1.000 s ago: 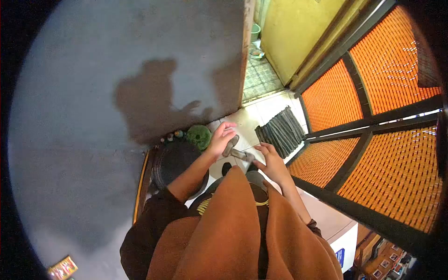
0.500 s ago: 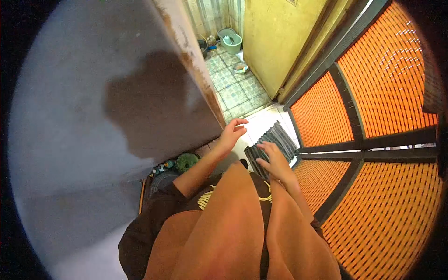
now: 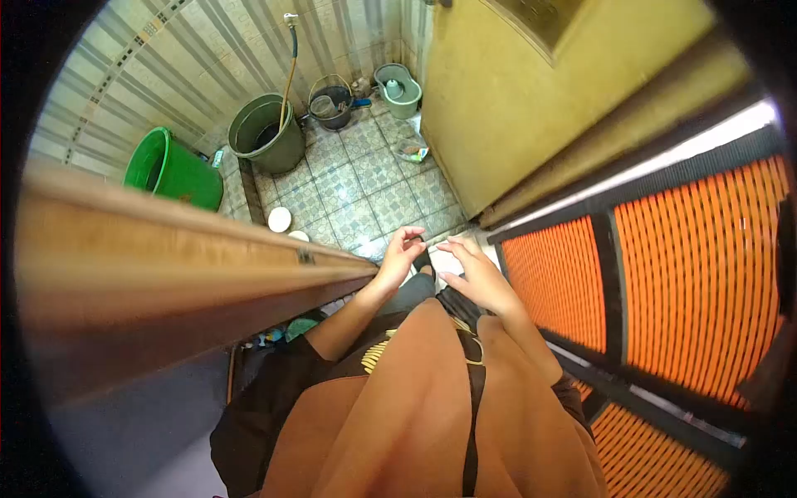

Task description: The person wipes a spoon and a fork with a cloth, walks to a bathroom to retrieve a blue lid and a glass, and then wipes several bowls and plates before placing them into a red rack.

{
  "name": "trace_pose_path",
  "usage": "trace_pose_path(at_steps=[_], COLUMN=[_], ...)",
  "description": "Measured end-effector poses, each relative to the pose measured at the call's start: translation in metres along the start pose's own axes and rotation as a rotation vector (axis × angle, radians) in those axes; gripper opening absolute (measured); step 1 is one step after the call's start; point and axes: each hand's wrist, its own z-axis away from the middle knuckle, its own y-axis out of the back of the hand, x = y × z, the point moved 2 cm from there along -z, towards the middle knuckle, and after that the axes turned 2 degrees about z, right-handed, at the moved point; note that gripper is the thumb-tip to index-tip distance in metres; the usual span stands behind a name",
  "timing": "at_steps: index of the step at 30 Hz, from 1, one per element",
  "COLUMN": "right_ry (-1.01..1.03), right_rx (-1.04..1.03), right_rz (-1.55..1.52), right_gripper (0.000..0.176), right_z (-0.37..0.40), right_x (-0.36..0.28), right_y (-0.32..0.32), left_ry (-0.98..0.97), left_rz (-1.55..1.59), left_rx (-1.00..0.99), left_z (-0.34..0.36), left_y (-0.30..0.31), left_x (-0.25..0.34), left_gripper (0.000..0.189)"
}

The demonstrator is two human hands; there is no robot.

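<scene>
My left hand is raised in front of my body at the doorway, fingers loosely curved and nothing visible in them. Close by on its right is my right hand, with thumb and fingers apart and also holding nothing. The two hands face each other without touching. Below them, one foot in a dark sandal shows at the threshold. A dark ribbed mat lies partly hidden under my right hand. The brown cloth over my chest fills the lower middle of the view.
Ahead is a tiled floor with a green bucket, a large grey bucket with a hose, a small dark pail and a pale green tub. A yellow door stands open; an orange woven rack is at right.
I have moved forward to the doorway, so the bathroom's buckets and wall have come into view. The grey wall has slid back left. My hands have drawn closer together.
</scene>
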Motion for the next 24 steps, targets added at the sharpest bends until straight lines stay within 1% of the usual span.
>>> trace_pose_path(at_steps=[1,3,4,6,7,8,9,10,11,12,13,14,17,19,21,22,23,24], right_ry=[-0.013,0.066,0.074,0.136,0.172,0.144,0.156,0.172,0.194,0.224,0.201,0.178,0.293,0.385,0.373,0.472,0.510,0.556], right_rx=[-0.046,-0.056,-0.081,-0.136,-0.163,-0.242,-0.272,-0.309,-0.340,-0.368,-0.467,-0.569,-0.676,-0.756,-0.832,-0.837,-0.881,-0.922], right_rz=[0.003,0.027,0.030,-0.012,-0.063,-0.149,-0.140,-0.146,-0.152,-0.155,-0.183,-0.201,-0.100,-0.044,-0.084,-0.050,-0.047,-0.011], right_gripper=[0.042,0.042,0.042,0.043,0.043,0.043,0.042,0.042,0.041,0.041,0.041,0.041,0.041,0.042,0.042,0.041,0.041,0.041], right_z=[-0.025,-0.072,-0.093,-0.132,-0.148,-0.164,-0.178,-0.189,-0.201,-0.213,-0.225,-0.238,-0.281,-0.316,-0.350,-0.370,-0.390,-0.411], right_x=[0.000,-0.002,-0.004,-0.003,0.000,0.007,0.010,0.012,0.014,0.011,0.009,0.008,-0.002,-0.011,-0.021,-0.020,-0.019,-0.017], right_y=[0.010,0.026,0.032,0.042,0.042,0.039,0.037,0.033,0.029,0.024,0.018,0.012,-0.007,-0.020,-0.032,-0.042,-0.052,-0.062], left_ry=[-0.036,0.022,0.024,-0.185,-0.178,-0.190,-0.202,-0.291,-0.292,-0.313,-0.337,-0.334,-0.317,-0.358,-0.372,-0.358,-0.356,-0.311], left_rz=[0.037,0.158,0.186,0.256,0.262,0.252,0.243,0.128,0.131,0.159,0.186,0.211,0.237,0.264,0.303,0.329,0.332,0.304], left_rx=[0.054,0.225,0.261,0.482,0.513,0.628,0.749,0.785,0.828,0.822,0.814,0.843,1.019,1.133,1.216,1.254,1.301,1.337], left_z=[-0.015,-0.039,-0.047,-0.063,-0.069,-0.070,-0.068,-0.065,-0.064,-0.064,-0.066,-0.066,-0.067,-0.069,-0.068,-0.065,-0.061,-0.057], left_y=[0.002,0.010,0.014,0.031,0.040,0.050,0.057,0.063,0.066,0.067,0.069,0.071,0.087,0.101,0.113,0.120,0.128,0.136], left_x=[-0.001,0.011,0.013,0.024,0.025,0.027,0.026,0.029,0.030,0.034,0.038,0.041,0.043,0.042,0.044,0.049,0.049,0.046], left_gripper=[0.027,0.028,0.028,0.029,0.029,0.030,0.032,0.034,0.034,0.036,0.037,0.037,0.037,0.037,0.037,0.036,0.034,0.033])
